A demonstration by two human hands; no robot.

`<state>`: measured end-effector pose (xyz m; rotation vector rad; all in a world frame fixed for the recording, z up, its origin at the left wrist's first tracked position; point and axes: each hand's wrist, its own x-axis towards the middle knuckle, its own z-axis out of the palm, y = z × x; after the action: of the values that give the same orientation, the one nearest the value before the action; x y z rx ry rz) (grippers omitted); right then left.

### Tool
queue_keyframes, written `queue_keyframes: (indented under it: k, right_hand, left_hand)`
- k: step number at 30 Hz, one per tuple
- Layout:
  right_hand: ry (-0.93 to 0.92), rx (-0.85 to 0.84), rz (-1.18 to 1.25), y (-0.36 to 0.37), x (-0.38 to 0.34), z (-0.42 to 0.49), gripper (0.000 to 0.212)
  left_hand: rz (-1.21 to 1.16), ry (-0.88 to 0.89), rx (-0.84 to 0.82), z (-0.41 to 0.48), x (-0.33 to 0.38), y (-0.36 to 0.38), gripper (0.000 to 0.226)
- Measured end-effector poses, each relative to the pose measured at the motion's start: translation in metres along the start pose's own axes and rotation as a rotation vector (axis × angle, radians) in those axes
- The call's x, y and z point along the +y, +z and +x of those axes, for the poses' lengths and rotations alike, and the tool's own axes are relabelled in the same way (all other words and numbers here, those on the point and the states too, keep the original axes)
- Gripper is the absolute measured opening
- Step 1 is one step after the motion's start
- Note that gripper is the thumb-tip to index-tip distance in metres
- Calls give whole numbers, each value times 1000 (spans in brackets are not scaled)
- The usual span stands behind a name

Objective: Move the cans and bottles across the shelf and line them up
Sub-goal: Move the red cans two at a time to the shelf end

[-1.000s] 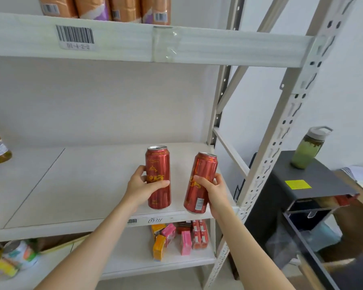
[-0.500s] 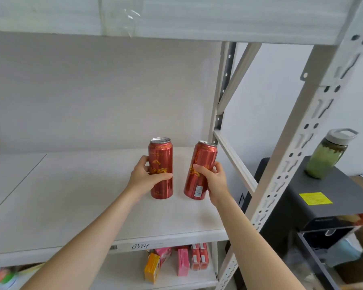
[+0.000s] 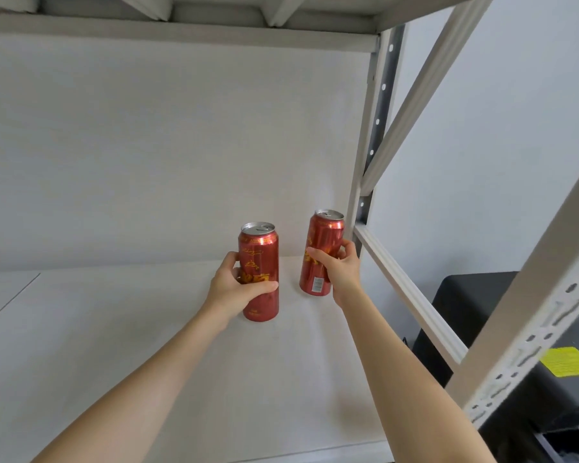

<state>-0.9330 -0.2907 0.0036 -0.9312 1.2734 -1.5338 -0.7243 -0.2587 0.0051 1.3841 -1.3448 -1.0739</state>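
Observation:
Two tall red cans with gold print are over the white shelf board (image 3: 114, 329). My left hand (image 3: 234, 289) grips the left can (image 3: 259, 259) around its middle; the can stands upright, its base at or just above the board. My right hand (image 3: 340, 269) grips the right can (image 3: 320, 242), which leans slightly to the right and sits farther back, near the shelf's rear right corner. Both silver can tops are visible. The two cans are apart by about one can's width.
The rear upright post (image 3: 371, 145) and a slanted brace (image 3: 425, 88) close the shelf's right end, with a side rail (image 3: 408, 292) close to the right can. The upper shelf's underside (image 3: 181, 28) hangs overhead. A black cabinet (image 3: 475, 302) with a yellow sticker stands outside, right.
Both hands have carried the cans deeper into the shelf, toward the back right corner. The right can has gone farther back than the left. My head has moved in under the upper shelf.

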Motion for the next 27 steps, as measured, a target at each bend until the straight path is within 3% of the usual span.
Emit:
queue_keyframes:
  k: [8, 16, 20, 24, 27]
  right_hand:
    - [-57, -32, -59, 3, 11, 35, 64]
    - [-66, -52, -112, 4, 15, 41, 66]
    - [-55, -79, -113, 0, 13, 33, 68]
    - [12, -55, -74, -17, 20, 12, 85]
    - [14, -64, -111, -29, 25, -23, 81]
  left_hand:
    - [-39, 42, -9, 19, -12, 0, 68]
    - [-59, 47, -16, 20, -19, 1, 69]
    - [-58, 44, -30, 15, -20, 3, 70]
    - [-52, 60, -53, 9, -21, 4, 68]
    - [-59, 64, -71, 1, -21, 5, 67]
